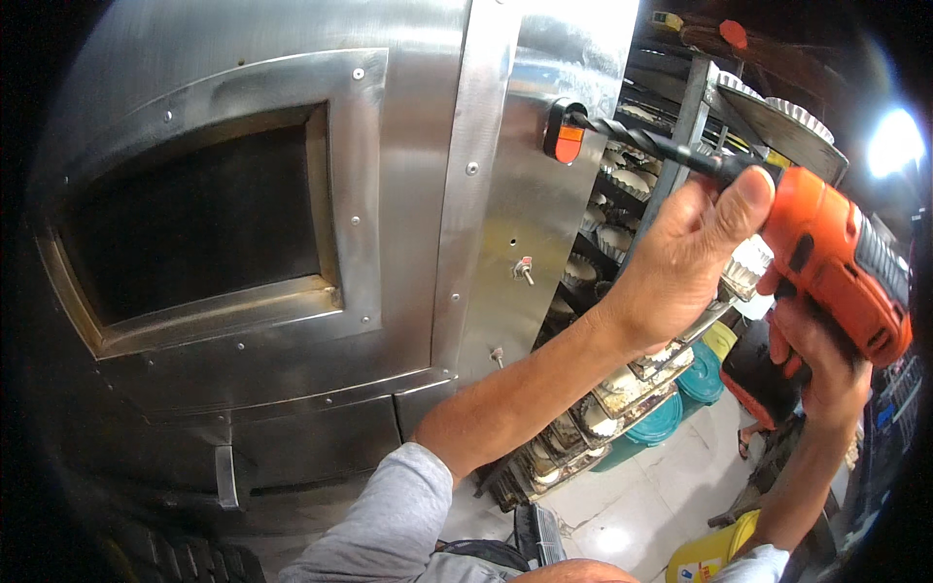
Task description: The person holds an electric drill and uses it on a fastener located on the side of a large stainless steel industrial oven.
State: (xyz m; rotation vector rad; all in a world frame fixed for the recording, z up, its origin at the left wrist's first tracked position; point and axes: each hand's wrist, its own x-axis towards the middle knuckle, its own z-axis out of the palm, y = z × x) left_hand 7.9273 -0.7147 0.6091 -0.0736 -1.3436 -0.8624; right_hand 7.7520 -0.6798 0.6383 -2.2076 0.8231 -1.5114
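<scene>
An orange and black cordless drill (826,243) is held up at the right, pointing left. My right hand (821,345) is wrapped round its handle. Around the chuck end my left hand (685,257) is closed, thumb on top. From the chuck a dark twisted drill bit (637,139) reaches toward an oval black and orange-red fitting (564,134) on a steel panel (505,209). The bit's tip meets the fitting's upper part in view; whether it touches cannot be made out. Lower on that panel are a toggle switch (526,271) and a small hole.
A large steel cabinet door (408,175) with a dark window (194,214) fills the left. Behind my arms, a rack (692,107) bears trays of fluted pans. Teal buckets (700,374), a yellow bucket (714,554) and a tiled floor (622,515) lie below.
</scene>
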